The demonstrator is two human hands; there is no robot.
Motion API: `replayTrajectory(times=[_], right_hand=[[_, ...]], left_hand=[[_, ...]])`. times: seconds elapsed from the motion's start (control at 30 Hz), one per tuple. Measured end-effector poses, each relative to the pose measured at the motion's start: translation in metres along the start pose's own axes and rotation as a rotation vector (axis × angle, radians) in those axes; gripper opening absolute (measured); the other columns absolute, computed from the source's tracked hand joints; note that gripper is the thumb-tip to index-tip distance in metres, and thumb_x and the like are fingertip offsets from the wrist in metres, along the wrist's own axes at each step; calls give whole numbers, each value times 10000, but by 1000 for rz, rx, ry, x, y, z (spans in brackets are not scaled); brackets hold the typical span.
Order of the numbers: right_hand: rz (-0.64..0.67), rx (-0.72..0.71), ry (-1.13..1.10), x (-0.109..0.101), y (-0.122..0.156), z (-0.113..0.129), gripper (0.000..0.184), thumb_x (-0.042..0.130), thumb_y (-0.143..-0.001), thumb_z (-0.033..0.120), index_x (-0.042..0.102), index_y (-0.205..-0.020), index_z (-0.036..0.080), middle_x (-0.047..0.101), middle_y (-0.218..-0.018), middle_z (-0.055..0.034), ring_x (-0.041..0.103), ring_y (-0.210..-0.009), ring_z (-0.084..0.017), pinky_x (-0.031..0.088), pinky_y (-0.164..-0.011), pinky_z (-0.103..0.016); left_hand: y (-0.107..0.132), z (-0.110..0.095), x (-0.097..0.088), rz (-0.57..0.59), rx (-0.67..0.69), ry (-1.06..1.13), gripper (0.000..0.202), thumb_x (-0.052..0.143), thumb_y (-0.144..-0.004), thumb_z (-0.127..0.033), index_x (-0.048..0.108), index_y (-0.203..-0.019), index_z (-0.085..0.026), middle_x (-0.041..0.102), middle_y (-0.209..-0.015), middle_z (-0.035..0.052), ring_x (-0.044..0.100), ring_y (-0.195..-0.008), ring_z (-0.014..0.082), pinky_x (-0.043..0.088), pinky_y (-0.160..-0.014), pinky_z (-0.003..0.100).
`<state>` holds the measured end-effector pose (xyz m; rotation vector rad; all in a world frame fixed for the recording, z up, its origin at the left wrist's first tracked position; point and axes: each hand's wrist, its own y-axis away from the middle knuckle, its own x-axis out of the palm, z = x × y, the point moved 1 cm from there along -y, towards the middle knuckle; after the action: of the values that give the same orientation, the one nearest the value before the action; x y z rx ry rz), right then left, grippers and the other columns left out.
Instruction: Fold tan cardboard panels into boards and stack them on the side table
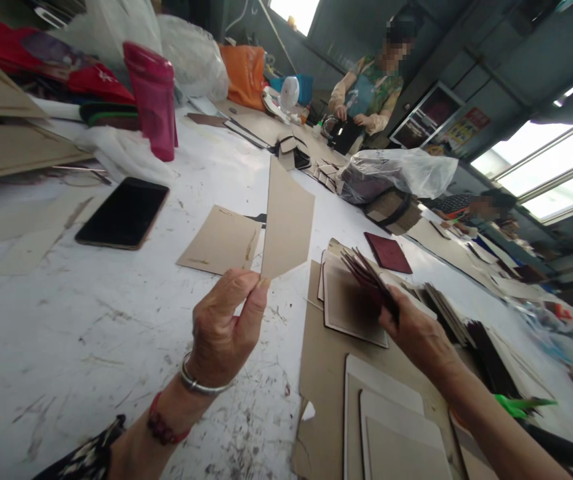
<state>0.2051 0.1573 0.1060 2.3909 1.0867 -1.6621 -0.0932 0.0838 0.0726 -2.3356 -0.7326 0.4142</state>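
Note:
My left hand (224, 327) is raised over the white table (66, 320), its fingers pinched on the lower corner of a tall brown cardboard piece (286, 220) held upright. My right hand (414, 330) grips a fanned stack of dark maroon covers (369, 277) from below. Under that stack lies a pile of cardboard panels (349, 307) on a larger brown sheet (324, 373). Another flat cardboard piece (221, 240) rests on the table just beyond my left hand.
A black phone (124, 212) and a pink bottle (152, 100) stand at left. A single maroon cover (388, 252) lies ahead. Plastic bags (396, 173), card stacks (444, 310) and green-handled scissors (521, 405) are at right. A person (371, 93) works at the far end.

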Motion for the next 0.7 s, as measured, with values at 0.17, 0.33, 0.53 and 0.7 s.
replayTrajectory(times=[0.17,0.33,0.53,0.7], right_hand=[[53,142,-50,-12,-15,-16,378,394,-831,297,468,-1141,94,645,-753,-106,616,-594,-233,465,-543,-302],[178,22,-86,2,-11,16,417,401,-830,255,436,-1178,29,580,-1050,-210,596,-876,-273,480,-722,-368],[332,-17,-176,-4,34,39,452,479,-840,377,432,-1221,140,522,-1193,-83,468,-1097,-191,379,-931,-283],[494,551,-102,-38,140,17,537,434,-833,454,443,-1188,51,537,-1136,-169,486,-1062,-279,378,-910,-399]], left_hand=[[0,3,0,-30,16,-25,77,508,-805,-127,555,-750,-156,543,-688,-9,520,-641,88,434,-647,198],[5,9,-2,-52,22,-68,40,545,-785,-141,583,-775,-145,580,-717,4,540,-658,95,431,-686,209],[5,10,2,-92,57,-127,75,567,-767,-159,632,-764,-121,601,-681,15,554,-667,109,434,-673,225],[6,8,6,-102,65,-166,123,564,-763,-190,660,-766,-111,612,-666,23,575,-655,117,449,-663,231]])
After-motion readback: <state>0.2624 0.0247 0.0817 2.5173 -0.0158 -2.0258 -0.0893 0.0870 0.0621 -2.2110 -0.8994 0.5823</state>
